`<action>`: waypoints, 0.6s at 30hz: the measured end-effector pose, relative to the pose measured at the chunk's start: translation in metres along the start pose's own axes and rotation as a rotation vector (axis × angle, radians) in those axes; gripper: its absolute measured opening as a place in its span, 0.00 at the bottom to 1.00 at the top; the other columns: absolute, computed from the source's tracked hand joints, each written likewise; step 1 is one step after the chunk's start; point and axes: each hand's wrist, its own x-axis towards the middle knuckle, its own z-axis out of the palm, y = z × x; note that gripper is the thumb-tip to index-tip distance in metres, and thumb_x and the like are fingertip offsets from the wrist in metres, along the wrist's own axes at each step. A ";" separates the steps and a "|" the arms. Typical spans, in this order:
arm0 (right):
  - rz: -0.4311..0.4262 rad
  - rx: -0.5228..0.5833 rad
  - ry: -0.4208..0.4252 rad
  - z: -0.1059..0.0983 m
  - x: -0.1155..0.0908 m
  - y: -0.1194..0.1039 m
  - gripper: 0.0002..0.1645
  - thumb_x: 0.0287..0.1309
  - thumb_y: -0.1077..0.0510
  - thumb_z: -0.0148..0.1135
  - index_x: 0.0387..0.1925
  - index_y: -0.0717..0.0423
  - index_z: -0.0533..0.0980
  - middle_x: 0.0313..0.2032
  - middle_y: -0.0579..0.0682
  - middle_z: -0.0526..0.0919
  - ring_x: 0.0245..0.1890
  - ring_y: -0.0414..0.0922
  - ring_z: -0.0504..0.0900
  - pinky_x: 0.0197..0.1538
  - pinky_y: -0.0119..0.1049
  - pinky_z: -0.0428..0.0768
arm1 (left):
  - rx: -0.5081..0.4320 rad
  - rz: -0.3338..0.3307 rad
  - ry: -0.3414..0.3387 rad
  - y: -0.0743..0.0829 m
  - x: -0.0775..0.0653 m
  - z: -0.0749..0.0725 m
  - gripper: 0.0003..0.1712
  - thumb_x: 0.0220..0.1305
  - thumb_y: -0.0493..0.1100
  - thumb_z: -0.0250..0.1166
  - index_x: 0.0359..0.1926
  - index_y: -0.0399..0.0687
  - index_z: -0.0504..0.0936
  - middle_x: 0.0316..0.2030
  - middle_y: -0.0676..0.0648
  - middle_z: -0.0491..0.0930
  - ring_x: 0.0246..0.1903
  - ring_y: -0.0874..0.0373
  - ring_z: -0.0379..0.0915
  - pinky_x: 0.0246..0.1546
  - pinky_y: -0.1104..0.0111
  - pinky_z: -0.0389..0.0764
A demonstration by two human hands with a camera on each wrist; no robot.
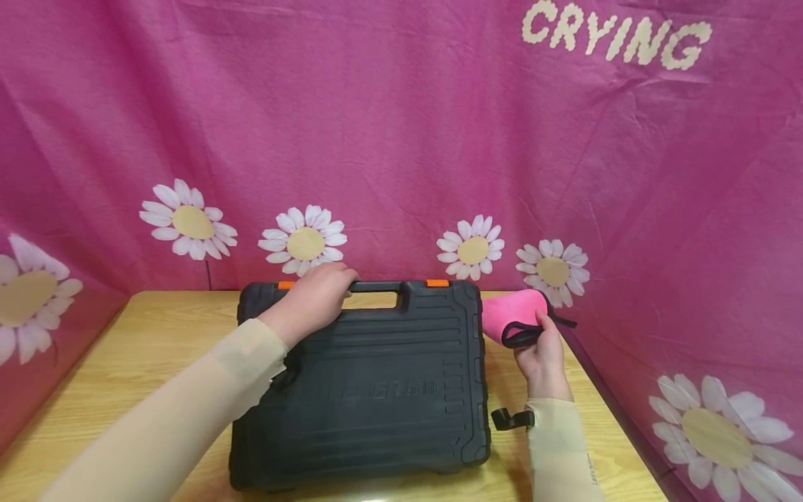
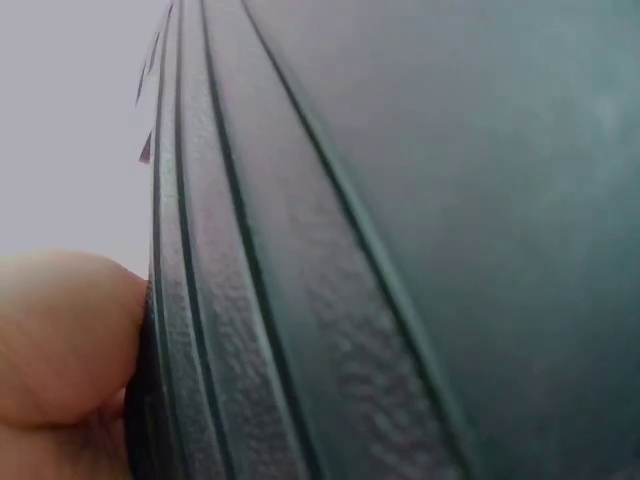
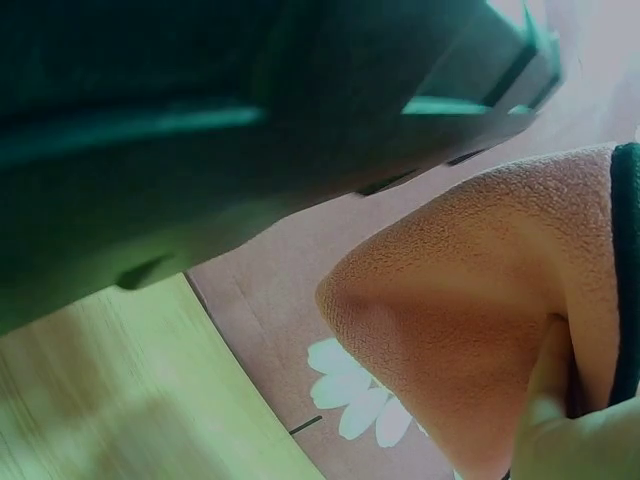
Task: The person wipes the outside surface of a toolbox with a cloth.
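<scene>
A black plastic tool case point(image 1: 383, 397) with orange latches stands on its edge, its handle at the top and its broad ribbed face toward me. My left hand point(image 1: 320, 293) grips the case's top beside the handle; in the left wrist view the ribbed case wall point(image 2: 300, 250) fills most of the picture, with part of the hand point(image 2: 65, 340) at its edge. Right of the case, my right hand point(image 1: 542, 355) pinches a folded pink cloth point(image 1: 514, 314) with black edging. In the right wrist view the fleecy cloth point(image 3: 460, 290) hangs close beside the case.
The wooden table point(image 1: 169, 341) runs under the case and to both sides. A pink curtain point(image 1: 389, 139) printed with daisies hangs behind and along both sides. A black strap end point(image 1: 511, 419) sticks out from my right wrist toward the case.
</scene>
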 end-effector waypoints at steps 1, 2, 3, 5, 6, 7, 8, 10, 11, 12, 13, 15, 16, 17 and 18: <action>0.001 -0.001 0.002 0.000 0.000 0.000 0.31 0.81 0.49 0.44 0.79 0.34 0.53 0.68 0.30 0.69 0.61 0.29 0.72 0.56 0.29 0.78 | 0.010 0.005 0.012 0.002 0.000 -0.002 0.15 0.63 0.34 0.71 0.51 0.36 0.85 0.43 0.41 0.86 0.46 0.46 0.82 0.54 0.55 0.83; 0.003 0.006 0.009 0.000 0.000 0.000 0.29 0.81 0.49 0.45 0.77 0.35 0.55 0.66 0.31 0.71 0.60 0.30 0.73 0.55 0.30 0.78 | 0.020 0.012 0.026 0.004 -0.001 -0.005 0.16 0.63 0.34 0.72 0.52 0.36 0.85 0.44 0.41 0.86 0.47 0.46 0.82 0.55 0.55 0.83; 0.005 0.012 0.016 0.000 0.000 0.000 0.28 0.80 0.49 0.46 0.76 0.35 0.57 0.64 0.32 0.73 0.59 0.30 0.74 0.54 0.30 0.79 | 0.030 0.018 0.037 0.006 -0.002 -0.007 0.16 0.63 0.34 0.71 0.52 0.36 0.85 0.45 0.41 0.86 0.47 0.46 0.82 0.55 0.55 0.82; 0.008 0.023 0.023 0.000 -0.001 0.000 0.23 0.80 0.49 0.47 0.71 0.37 0.60 0.58 0.34 0.77 0.56 0.31 0.75 0.51 0.31 0.80 | 0.044 0.021 0.057 0.010 -0.004 -0.012 0.17 0.63 0.34 0.72 0.53 0.37 0.85 0.46 0.41 0.86 0.48 0.45 0.82 0.56 0.54 0.82; 0.008 0.025 0.021 -0.001 -0.001 0.000 0.22 0.80 0.49 0.47 0.70 0.38 0.61 0.55 0.35 0.79 0.55 0.32 0.76 0.50 0.32 0.81 | 0.048 0.020 0.067 0.011 -0.005 -0.013 0.18 0.62 0.34 0.73 0.53 0.37 0.85 0.46 0.41 0.86 0.48 0.45 0.82 0.56 0.54 0.82; 0.009 0.027 0.020 0.000 -0.002 -0.001 0.19 0.80 0.49 0.47 0.67 0.39 0.62 0.52 0.36 0.80 0.54 0.32 0.77 0.49 0.32 0.81 | 0.053 0.018 0.076 0.013 -0.007 -0.015 0.19 0.61 0.34 0.73 0.53 0.37 0.85 0.46 0.41 0.86 0.49 0.45 0.82 0.57 0.54 0.81; 0.010 0.033 0.017 -0.001 -0.002 -0.001 0.18 0.80 0.50 0.47 0.66 0.39 0.63 0.50 0.37 0.81 0.53 0.33 0.77 0.49 0.32 0.81 | 0.061 0.018 0.088 0.015 -0.009 -0.017 0.20 0.60 0.34 0.74 0.54 0.37 0.85 0.46 0.41 0.86 0.49 0.45 0.82 0.57 0.54 0.81; 0.009 0.030 0.006 -0.001 -0.003 -0.001 0.17 0.81 0.50 0.45 0.65 0.40 0.63 0.47 0.37 0.82 0.52 0.33 0.77 0.48 0.32 0.81 | 0.074 0.015 0.112 0.018 -0.013 -0.019 0.22 0.57 0.34 0.76 0.54 0.38 0.85 0.46 0.41 0.86 0.49 0.46 0.81 0.58 0.54 0.81; 0.009 0.032 0.003 -0.001 -0.003 -0.001 0.17 0.81 0.50 0.45 0.65 0.40 0.63 0.47 0.38 0.82 0.52 0.33 0.78 0.48 0.32 0.81 | 0.083 0.016 0.125 0.019 -0.016 -0.020 0.23 0.56 0.34 0.77 0.54 0.38 0.85 0.46 0.41 0.86 0.49 0.46 0.82 0.58 0.54 0.81; 0.009 0.031 0.001 0.000 -0.003 0.000 0.17 0.81 0.50 0.44 0.65 0.40 0.63 0.46 0.38 0.82 0.51 0.33 0.78 0.48 0.32 0.81 | 0.093 0.021 0.142 0.020 -0.018 -0.021 0.25 0.55 0.34 0.78 0.54 0.38 0.84 0.46 0.41 0.86 0.49 0.46 0.82 0.58 0.54 0.81; 0.010 0.035 0.002 0.000 -0.003 -0.001 0.17 0.81 0.50 0.45 0.65 0.41 0.63 0.46 0.38 0.83 0.51 0.33 0.78 0.48 0.32 0.82 | 0.104 0.024 0.161 0.022 -0.020 -0.021 0.26 0.53 0.35 0.80 0.54 0.38 0.84 0.46 0.41 0.86 0.48 0.46 0.82 0.58 0.54 0.81; 0.009 0.031 0.000 0.001 -0.004 0.000 0.18 0.81 0.49 0.44 0.66 0.40 0.63 0.47 0.38 0.83 0.51 0.33 0.78 0.48 0.32 0.82 | 0.121 0.034 0.200 0.024 -0.024 -0.021 0.28 0.50 0.36 0.81 0.54 0.38 0.84 0.45 0.41 0.86 0.48 0.46 0.82 0.58 0.54 0.82; 0.010 0.032 0.003 0.001 -0.003 0.000 0.18 0.81 0.49 0.45 0.66 0.40 0.63 0.47 0.38 0.83 0.51 0.33 0.79 0.48 0.32 0.82 | 0.132 0.040 0.220 0.025 -0.026 -0.022 0.29 0.50 0.36 0.82 0.54 0.38 0.84 0.45 0.41 0.86 0.47 0.45 0.82 0.58 0.53 0.82; 0.009 0.031 0.008 0.001 -0.004 0.000 0.19 0.81 0.49 0.45 0.67 0.40 0.63 0.48 0.37 0.83 0.52 0.33 0.79 0.48 0.32 0.82 | 0.139 0.043 0.237 0.026 -0.028 -0.022 0.29 0.49 0.36 0.83 0.54 0.38 0.84 0.44 0.41 0.86 0.47 0.46 0.82 0.58 0.53 0.82; 0.009 0.030 0.011 0.001 -0.003 0.000 0.19 0.81 0.49 0.46 0.68 0.40 0.63 0.49 0.37 0.82 0.52 0.33 0.79 0.49 0.32 0.82 | 0.144 0.047 0.255 0.027 -0.029 -0.022 0.30 0.48 0.37 0.83 0.53 0.38 0.84 0.44 0.41 0.85 0.46 0.46 0.82 0.58 0.53 0.82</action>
